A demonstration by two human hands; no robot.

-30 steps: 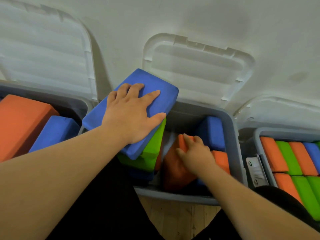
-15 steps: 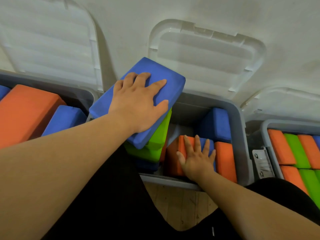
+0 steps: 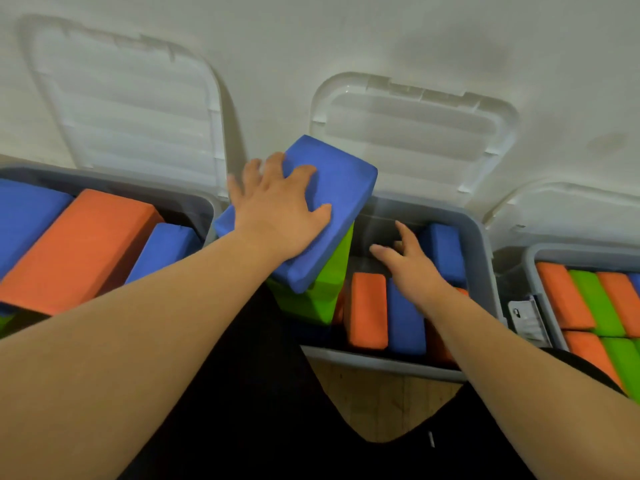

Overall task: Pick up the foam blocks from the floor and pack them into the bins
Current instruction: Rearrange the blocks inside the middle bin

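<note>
A: Entry one, the left hand [image 3: 277, 206]. Position?

B: It lies palm down on the top face of the blue foam block [image 3: 341, 188], fingers straight and spread, thumb on the same face. Its grip is wide. It clasps nothing and rests flat on the foam.

A: How does that block lie?

B: Tilted, resting on the green block [image 3: 322, 292] at the left end of the middle bin [image 3: 483, 247]. Its far corner stands above the rim, toward the open lid [image 3: 415, 133] that leans against the wall.

A: The right hand [image 3: 412, 268]?

B: It is over the inside of the middle bin, above the packed blocks, fingers loosely fanned and slightly blurred. Its grip is wide and holds nothing. Whether the fingertips touch the far blue block [image 3: 445, 251] cannot be told.

A: What is below it?

B: The orange block [image 3: 369, 310] and the near blue block [image 3: 405, 322] stand side by side, touching. More orange shows partly hidden under the wrist.

A: And the neighbours?

B: The left bin [image 3: 194, 202] holds a large orange block [image 3: 79, 247] between two blue ones. The right bin [image 3: 530, 258] holds rows of orange and green blocks. Wooden floor [image 3: 381, 400] shows just in front of the middle bin.
</note>
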